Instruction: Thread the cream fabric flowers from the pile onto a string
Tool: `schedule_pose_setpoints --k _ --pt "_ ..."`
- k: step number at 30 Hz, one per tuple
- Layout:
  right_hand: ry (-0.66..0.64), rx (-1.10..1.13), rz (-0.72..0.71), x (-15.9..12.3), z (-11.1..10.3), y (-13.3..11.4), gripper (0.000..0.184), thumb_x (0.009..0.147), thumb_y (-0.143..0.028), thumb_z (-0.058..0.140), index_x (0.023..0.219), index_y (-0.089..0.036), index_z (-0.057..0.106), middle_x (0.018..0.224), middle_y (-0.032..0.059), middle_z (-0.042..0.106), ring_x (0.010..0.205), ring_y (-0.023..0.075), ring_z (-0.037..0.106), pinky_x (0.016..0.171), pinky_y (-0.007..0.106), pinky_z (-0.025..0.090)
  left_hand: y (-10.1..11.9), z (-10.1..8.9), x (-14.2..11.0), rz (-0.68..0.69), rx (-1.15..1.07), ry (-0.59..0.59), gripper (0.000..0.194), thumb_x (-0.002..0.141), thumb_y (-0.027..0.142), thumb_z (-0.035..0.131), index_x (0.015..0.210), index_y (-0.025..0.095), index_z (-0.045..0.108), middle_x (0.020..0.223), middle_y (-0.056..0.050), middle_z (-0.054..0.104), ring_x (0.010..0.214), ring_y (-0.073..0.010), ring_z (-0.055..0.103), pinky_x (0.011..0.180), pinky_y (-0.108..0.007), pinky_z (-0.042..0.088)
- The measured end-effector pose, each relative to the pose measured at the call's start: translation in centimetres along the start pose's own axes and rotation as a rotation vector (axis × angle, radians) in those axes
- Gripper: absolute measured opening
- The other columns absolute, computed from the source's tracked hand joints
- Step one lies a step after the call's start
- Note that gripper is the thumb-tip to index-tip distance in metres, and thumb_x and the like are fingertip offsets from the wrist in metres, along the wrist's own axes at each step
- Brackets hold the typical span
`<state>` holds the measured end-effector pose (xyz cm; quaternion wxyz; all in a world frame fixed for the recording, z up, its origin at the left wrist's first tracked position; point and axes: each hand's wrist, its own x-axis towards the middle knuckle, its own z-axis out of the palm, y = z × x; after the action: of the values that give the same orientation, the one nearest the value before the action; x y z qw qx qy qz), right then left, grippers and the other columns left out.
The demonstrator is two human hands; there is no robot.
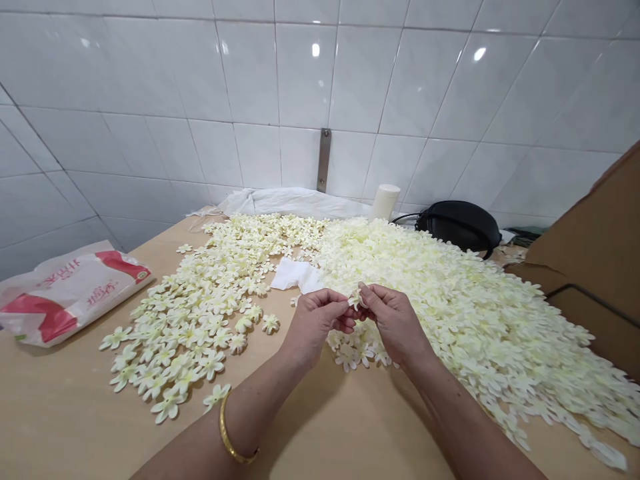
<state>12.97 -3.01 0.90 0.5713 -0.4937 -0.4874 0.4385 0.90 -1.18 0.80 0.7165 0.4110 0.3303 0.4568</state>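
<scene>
Between the fingertips of both hands is a small pale-yellow artificial flower (356,299), partly hidden by the fingers. My left hand (320,321) pinches it from the left, thumb against forefinger. From the right, my right hand (393,319) grips it with thumb and fingers closed. A large heap of pale cream artificial flowers (450,320) spreads behind and to the right of my hands. On the left lies a looser scatter of yellower flowers (200,320). A crumpled white tissue (297,275) rests just beyond my left hand.
A red-and-white plastic packet (75,290) lies on the wooden table (65,400) at far left. By the tiled wall stand a cream cylinder (385,202) and a black case (457,225) with a strap. A cardboard box (585,260) stands at right. White cloth (295,202) runs along the back.
</scene>
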Motion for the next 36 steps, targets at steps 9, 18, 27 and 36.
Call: schedule_pose_setpoints --k 9,18,27,36 --pt "0.162 -0.357 -0.041 0.2 -1.0 -0.5 0.028 0.073 -0.041 0.052 0.065 -0.015 0.057 0.054 0.0010 0.053 0.049 0.0116 0.046 0.050 0.025 0.037 0.4 -0.1 0.0 0.114 0.142 0.152 0.010 0.059 0.020 0.060 0.055 0.013 0.054 0.049 0.002 0.054 0.045 -0.0085 0.050 0.049 -0.023 0.043" --pt "0.094 -0.394 -0.135 0.0 -1.0 -0.7 0.023 0.072 -0.040 0.055 0.081 -0.018 0.057 0.077 0.0020 0.056 0.066 0.0131 0.048 0.056 0.024 0.037 0.2 0.1 -0.3 0.144 0.275 0.129 0.007 0.061 0.018 0.057 0.056 0.013 0.056 0.048 0.003 0.052 0.046 -0.0083 0.050 0.051 -0.022 0.043" --pt "0.083 -0.323 -0.106 0.0 -0.6 -0.2 0.030 0.076 -0.041 0.050 0.058 -0.018 0.044 0.055 -0.0041 0.039 0.053 0.0094 0.035 0.051 0.022 0.030 0.2 0.4 -0.5 0.113 0.246 0.067 0.008 0.062 0.020 0.058 0.057 0.013 0.058 0.050 0.001 0.054 0.047 -0.0091 0.051 0.051 -0.023 0.043" --pt "0.153 -0.443 -0.154 -0.1 -0.1 -0.1 0.040 0.078 -0.048 0.045 0.052 -0.018 0.037 0.048 -0.0049 0.031 0.048 0.0091 0.031 0.047 0.022 0.030 0.2 0.5 -0.6 0.069 0.250 0.004 0.014 0.060 0.026 0.063 0.060 0.013 0.061 0.052 0.001 0.055 0.049 -0.0093 0.051 0.054 -0.023 0.043"
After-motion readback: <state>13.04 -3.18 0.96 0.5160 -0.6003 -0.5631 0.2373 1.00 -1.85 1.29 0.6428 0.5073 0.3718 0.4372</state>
